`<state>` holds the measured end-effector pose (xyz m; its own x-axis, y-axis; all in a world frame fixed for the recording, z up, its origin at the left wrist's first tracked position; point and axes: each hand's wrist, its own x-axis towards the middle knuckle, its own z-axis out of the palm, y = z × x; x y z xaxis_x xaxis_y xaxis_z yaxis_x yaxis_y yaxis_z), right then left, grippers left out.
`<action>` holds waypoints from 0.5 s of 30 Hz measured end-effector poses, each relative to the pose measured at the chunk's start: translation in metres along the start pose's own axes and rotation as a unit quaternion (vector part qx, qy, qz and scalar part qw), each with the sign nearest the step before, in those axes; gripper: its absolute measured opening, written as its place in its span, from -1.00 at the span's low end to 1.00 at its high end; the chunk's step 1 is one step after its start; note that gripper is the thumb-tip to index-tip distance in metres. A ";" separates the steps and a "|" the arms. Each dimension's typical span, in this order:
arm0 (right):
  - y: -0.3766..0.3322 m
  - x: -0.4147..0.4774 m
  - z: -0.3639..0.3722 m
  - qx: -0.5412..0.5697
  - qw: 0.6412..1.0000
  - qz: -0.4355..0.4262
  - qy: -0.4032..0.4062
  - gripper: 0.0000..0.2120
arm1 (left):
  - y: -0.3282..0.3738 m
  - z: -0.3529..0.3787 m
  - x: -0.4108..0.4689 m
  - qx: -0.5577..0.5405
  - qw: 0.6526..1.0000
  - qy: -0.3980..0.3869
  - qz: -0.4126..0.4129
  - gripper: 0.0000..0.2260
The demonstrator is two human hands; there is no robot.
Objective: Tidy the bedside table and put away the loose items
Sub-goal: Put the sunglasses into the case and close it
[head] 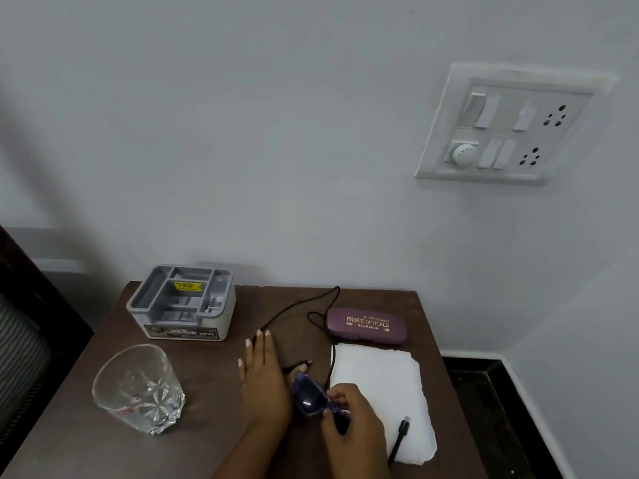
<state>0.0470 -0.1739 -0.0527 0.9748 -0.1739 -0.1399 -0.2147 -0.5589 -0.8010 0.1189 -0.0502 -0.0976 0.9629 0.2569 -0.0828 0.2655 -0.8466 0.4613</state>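
Head view: right hand grip closed around purple-framed glasses, between left hand and white cloth; left hand flat on worktop, grip wide, fingers straight; purple spectacle case lies behind cloth.

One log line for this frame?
right hand: grips blue sunglasses | left hand: flat on table | glasses case: shut, behind white cloth

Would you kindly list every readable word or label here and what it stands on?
"PRINCE OPTICALS": purple spectacle case.
"ROURKELA": same case, below; the small line on top is blurred.
"OPEL", roughly: front label of the grey organiser.
Yellow sticker inside the organiser: too blurred.
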 end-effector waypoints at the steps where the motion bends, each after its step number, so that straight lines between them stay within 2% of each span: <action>1: 0.004 -0.001 -0.001 -0.016 1.000 -0.009 -0.007 -0.64 | 0.003 0.001 0.005 -0.007 1.000 0.006 0.000 -0.26; 5: 0.013 0.000 -0.001 -0.051 0.998 -0.033 -0.023 -0.79 | 0.006 0.001 0.020 -0.040 0.999 0.026 0.013 -0.24; 8: 0.013 0.003 -0.001 -0.057 0.997 -0.037 -0.022 -0.79 | 0.007 -0.007 0.022 -0.111 0.993 0.025 0.032 -0.26; 12: 0.007 0.005 0.003 -0.053 0.995 -0.081 -0.023 -0.81 | 0.001 -0.029 0.004 -0.292 0.953 0.046 0.072 -0.50; 15: -0.004 0.010 0.011 -0.053 0.989 -0.128 -0.048 -0.79 | -0.014 -0.047 -0.022 -0.338 0.934 0.071 0.089 -0.62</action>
<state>0.0584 -0.1644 -0.0575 0.9982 0.0595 0.0007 0.0397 -0.6571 -0.7528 0.0921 -0.0218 -0.0612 0.9602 0.2395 0.1436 -0.0354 -0.4058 0.9133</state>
